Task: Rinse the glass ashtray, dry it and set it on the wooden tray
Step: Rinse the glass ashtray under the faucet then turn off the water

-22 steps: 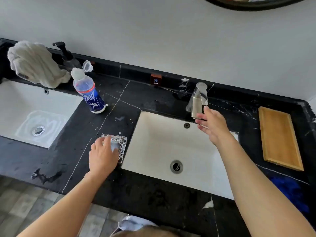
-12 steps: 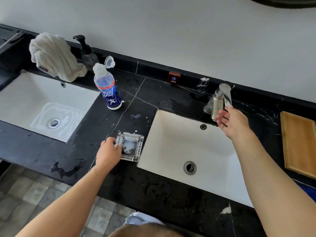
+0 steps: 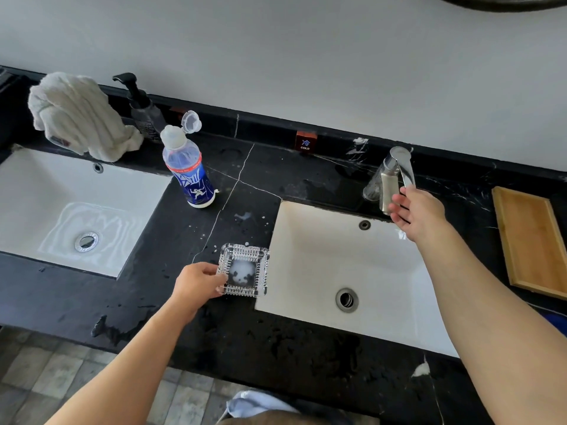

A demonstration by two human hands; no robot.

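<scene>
Beside the sink (image 3: 322, 259), ashtray (image 3: 244, 269) holds white foam.

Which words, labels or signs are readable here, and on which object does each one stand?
"COLD", under a white sign: small block at the wall.
Bottle label: blue and red print, too blurred to read.
Pump bottle label: too small to read.

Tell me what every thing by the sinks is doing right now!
Square glass ashtray: upright on the black counter, white foam inside, gripped by the left hand.
Silver tap: no water running, right hand at its handle.
Clear bottle with blue label: standing, flip cap open.
White towel: crumpled.
Left white sink: water pooled.
Right white sink: drain open.
Wooden tray: nothing on it.
</scene>
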